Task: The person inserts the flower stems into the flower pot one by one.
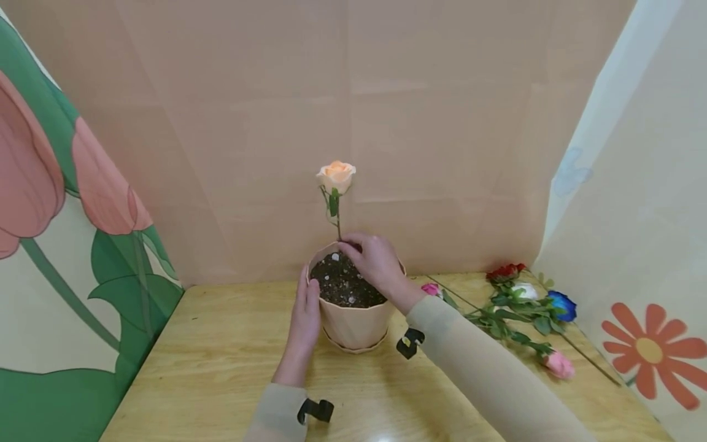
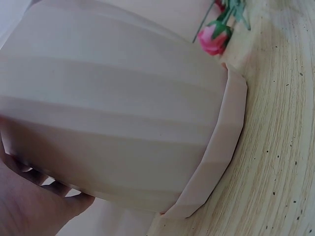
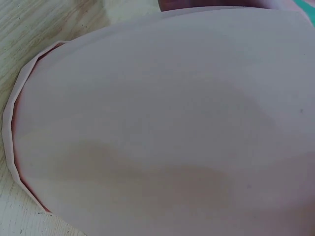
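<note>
A peach rose (image 1: 337,177) stands upright at the back of a pale flower pot (image 1: 356,325) filled with dark soil (image 1: 347,283). My right hand (image 1: 377,261) reaches over the pot's right rim and pinches the rose's stem low, near the soil. My left hand (image 1: 305,313) holds the pot's left side, thumb by the rim. In the left wrist view, that hand (image 2: 34,201) curves against the pot wall (image 2: 113,108). The right wrist view is mostly filled by the pot (image 3: 157,113); the right hand's pinch is not seen there.
On the right of the wooden table (image 1: 232,344) lie several loose flowers: a red one (image 1: 505,272), a white one (image 1: 525,291), a blue rose (image 1: 562,306) and pink ones (image 1: 559,364). A saucer (image 1: 356,350) sits under the pot. A plain backdrop (image 1: 248,153) stands behind.
</note>
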